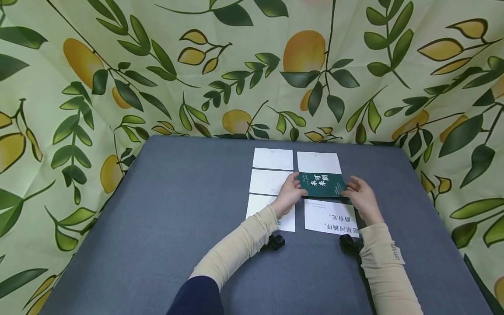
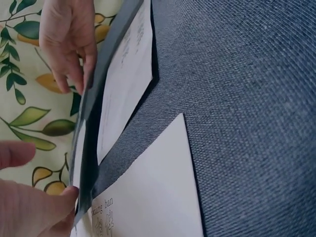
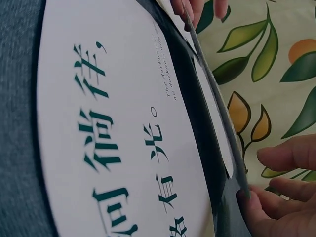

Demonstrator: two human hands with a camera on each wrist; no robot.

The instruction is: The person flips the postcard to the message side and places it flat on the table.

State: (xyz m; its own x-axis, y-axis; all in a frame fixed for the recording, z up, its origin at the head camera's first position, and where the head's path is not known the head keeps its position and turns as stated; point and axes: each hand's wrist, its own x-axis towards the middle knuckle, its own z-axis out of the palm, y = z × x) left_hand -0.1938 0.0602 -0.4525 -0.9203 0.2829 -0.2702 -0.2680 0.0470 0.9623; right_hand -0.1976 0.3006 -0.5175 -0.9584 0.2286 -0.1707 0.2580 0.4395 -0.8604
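A dark green card (image 1: 322,184) with white Chinese characters is held between both hands just above the table. My left hand (image 1: 288,194) pinches its left edge between thumb and fingers. At the opposite short edge, my right hand (image 1: 363,197) pinches it with the fingertips. In the right wrist view the card (image 3: 217,106) appears nearly edge-on, over a white card (image 3: 123,128) printed with green characters. From the left wrist, a white card with pinyin and outlined characters (image 2: 153,182) shows beside the left hand (image 2: 34,207).
White cards lie in two columns on the grey cloth-covered table (image 1: 189,197): a top-left card (image 1: 272,159), one below it (image 1: 267,181), a lower-left card (image 1: 260,204) partly under my left arm, and a top-right card (image 1: 319,162). A leaf-and-fruit patterned curtain (image 1: 244,96) surrounds the table.
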